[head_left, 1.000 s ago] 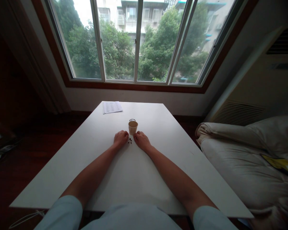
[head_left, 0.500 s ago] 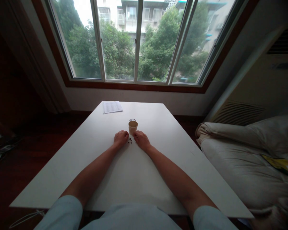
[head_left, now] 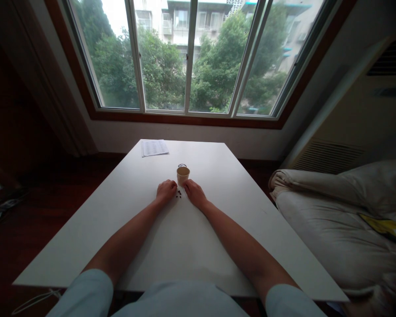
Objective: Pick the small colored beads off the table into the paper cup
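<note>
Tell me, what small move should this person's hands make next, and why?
Perhaps the left hand should pick up one of the small dark pieces: they lie loose on the white table close beside it, just in front of the upright, open-topped cup, while the right hand is near the cup's base.

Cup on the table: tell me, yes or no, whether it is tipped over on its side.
No, the cup is upright, its open rim facing up.
</note>
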`<action>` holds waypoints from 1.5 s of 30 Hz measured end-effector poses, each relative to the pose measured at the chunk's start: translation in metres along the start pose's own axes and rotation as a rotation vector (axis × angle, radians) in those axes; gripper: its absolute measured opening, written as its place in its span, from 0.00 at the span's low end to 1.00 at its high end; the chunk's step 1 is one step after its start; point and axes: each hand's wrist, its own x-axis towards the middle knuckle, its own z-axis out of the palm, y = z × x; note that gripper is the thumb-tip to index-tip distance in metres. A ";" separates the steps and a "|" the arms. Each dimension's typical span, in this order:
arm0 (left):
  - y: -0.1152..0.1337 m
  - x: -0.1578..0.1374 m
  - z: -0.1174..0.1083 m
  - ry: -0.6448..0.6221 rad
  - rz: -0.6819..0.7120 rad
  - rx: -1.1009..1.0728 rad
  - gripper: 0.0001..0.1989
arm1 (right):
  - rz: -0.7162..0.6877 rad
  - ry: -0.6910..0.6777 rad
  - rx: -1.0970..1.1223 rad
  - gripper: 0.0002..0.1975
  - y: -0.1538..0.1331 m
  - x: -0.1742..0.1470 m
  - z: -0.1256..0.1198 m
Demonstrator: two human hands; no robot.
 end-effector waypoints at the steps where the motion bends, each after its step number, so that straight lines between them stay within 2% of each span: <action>1: 0.000 0.000 0.000 0.004 0.003 0.000 0.13 | 0.000 0.003 0.001 0.08 0.000 0.000 0.000; 17: -0.001 0.001 0.002 0.011 0.015 0.010 0.12 | -0.015 -0.029 -0.029 0.12 -0.001 -0.001 -0.002; 37: -0.003 0.001 0.003 0.021 0.024 0.004 0.13 | -0.002 0.032 0.000 0.10 -0.002 -0.001 -0.004; 40: -0.002 0.000 0.002 0.016 0.021 0.003 0.13 | -0.012 0.073 0.008 0.11 -0.003 -0.002 -0.005; 45: 0.001 0.000 0.000 0.018 0.016 0.006 0.12 | -0.034 0.247 0.043 0.12 -0.003 -0.002 -0.005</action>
